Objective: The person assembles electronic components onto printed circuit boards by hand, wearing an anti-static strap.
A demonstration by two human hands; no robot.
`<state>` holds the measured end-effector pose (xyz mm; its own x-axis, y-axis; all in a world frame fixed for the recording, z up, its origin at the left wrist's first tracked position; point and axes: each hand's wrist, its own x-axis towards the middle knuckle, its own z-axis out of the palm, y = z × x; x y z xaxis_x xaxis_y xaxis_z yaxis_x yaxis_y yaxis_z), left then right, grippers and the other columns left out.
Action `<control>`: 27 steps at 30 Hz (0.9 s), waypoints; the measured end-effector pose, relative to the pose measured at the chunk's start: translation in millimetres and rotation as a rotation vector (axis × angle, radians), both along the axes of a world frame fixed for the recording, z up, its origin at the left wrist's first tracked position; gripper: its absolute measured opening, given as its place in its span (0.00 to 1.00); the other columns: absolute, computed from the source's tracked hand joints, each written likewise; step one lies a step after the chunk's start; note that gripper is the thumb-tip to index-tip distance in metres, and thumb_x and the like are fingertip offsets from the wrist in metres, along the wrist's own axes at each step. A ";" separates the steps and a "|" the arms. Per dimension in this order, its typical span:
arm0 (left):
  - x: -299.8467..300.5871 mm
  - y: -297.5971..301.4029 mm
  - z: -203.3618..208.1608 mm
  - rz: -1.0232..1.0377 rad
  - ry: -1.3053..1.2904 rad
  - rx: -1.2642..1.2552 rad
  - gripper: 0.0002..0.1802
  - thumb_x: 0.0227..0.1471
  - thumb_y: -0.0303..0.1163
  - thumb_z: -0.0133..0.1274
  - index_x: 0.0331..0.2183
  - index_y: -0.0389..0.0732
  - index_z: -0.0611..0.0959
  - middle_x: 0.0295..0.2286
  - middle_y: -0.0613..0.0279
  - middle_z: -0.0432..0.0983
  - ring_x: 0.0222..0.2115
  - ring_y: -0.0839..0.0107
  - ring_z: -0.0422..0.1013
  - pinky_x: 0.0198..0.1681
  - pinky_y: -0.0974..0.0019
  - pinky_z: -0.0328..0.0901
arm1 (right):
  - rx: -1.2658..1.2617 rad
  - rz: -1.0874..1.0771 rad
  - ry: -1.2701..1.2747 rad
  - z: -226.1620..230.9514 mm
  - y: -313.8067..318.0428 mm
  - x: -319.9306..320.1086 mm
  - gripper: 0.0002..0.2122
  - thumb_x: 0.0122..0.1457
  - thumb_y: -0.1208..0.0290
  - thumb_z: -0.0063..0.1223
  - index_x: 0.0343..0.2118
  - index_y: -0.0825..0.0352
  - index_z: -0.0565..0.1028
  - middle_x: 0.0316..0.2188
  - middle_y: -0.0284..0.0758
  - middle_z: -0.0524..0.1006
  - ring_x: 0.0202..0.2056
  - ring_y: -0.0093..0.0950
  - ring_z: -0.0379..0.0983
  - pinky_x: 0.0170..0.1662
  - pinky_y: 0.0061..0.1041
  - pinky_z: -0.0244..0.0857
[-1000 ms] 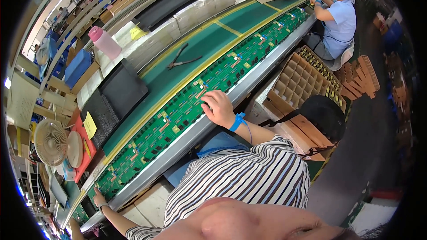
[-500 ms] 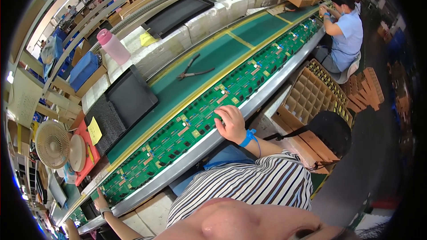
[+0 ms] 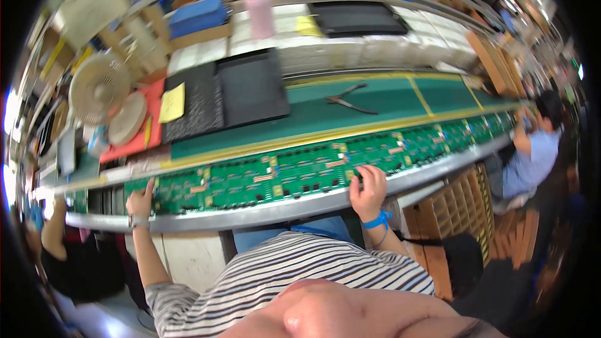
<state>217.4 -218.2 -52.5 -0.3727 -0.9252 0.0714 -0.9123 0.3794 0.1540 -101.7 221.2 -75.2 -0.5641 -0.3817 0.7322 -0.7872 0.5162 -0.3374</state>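
A long row of green circuit boards [image 3: 241,183], set with black parts and small blue and white pieces, lies along the metal rail in front of me. At the row's left end, my left hand [image 3: 140,203] touches the board edge, one digit stretched up along it and the other fingers partly bent. My right hand [image 3: 368,193], with a blue wrist strap [image 3: 379,220], rests over the near edge of the boards right of the middle. Its fingers are apart and bent downward, and nothing shows in them. Their tips touch or hover close above the board; I cannot tell which.
Dark pliers [image 3: 350,100] lie on the green bench beyond the boards. Black trays [image 3: 253,87], a fan [image 3: 100,87] and a pink bottle [image 3: 259,12] stand farther back. A divided carton [image 3: 460,206] is at right. One co-worker [image 3: 532,150] sits far right, another [image 3: 81,256] at left.
The view has swung, so the board row now runs nearly level and more of my left arm shows. Both hands remain at the boards; my right fingers look more spread.
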 end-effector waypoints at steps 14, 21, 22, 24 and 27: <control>2.5 8.8 -4.6 -0.075 0.156 -0.001 0.32 0.40 0.62 0.43 0.20 0.40 0.82 0.17 0.49 0.72 0.22 0.53 0.70 0.28 0.58 0.64 | -0.101 0.302 -0.146 25.1 -48.1 12.9 0.08 0.45 0.82 0.46 0.31 0.69 0.69 0.32 0.38 0.69 0.34 0.33 0.65 0.39 0.26 0.60; 1.1 11.0 -4.0 -0.117 0.127 0.008 0.31 0.39 0.61 0.45 0.22 0.40 0.82 0.17 0.51 0.73 0.21 0.56 0.71 0.27 0.60 0.65 | 0.117 0.879 -0.348 89.9 -213.9 -47.6 0.12 0.47 0.80 0.49 0.37 0.69 0.69 0.29 0.32 0.67 0.27 0.19 0.65 0.30 0.16 0.61; 2.3 11.1 -4.0 -0.133 0.121 0.012 0.31 0.39 0.61 0.45 0.22 0.40 0.82 0.17 0.52 0.73 0.21 0.56 0.71 0.26 0.60 0.65 | 0.176 0.912 -0.336 90.5 -241.8 -56.7 0.13 0.47 0.79 0.50 0.38 0.69 0.68 0.30 0.32 0.67 0.26 0.18 0.66 0.30 0.16 0.61; 0.6 10.7 -2.5 -0.125 0.127 0.010 0.31 0.39 0.61 0.45 0.21 0.40 0.82 0.16 0.52 0.73 0.20 0.56 0.71 0.26 0.60 0.65 | 0.216 0.959 -0.427 84.4 -294.2 -74.0 0.18 0.45 0.75 0.53 0.41 0.68 0.66 0.33 0.36 0.67 0.24 0.22 0.67 0.30 0.20 0.63; -0.2 13.7 2.6 -0.115 0.131 0.014 0.30 0.38 0.60 0.46 0.20 0.40 0.82 0.16 0.52 0.73 0.19 0.56 0.70 0.24 0.60 0.64 | 0.232 0.965 -0.517 59.0 -364.2 -102.6 0.22 0.44 0.72 0.55 0.43 0.68 0.64 0.37 0.38 0.68 0.25 0.22 0.67 0.31 0.21 0.64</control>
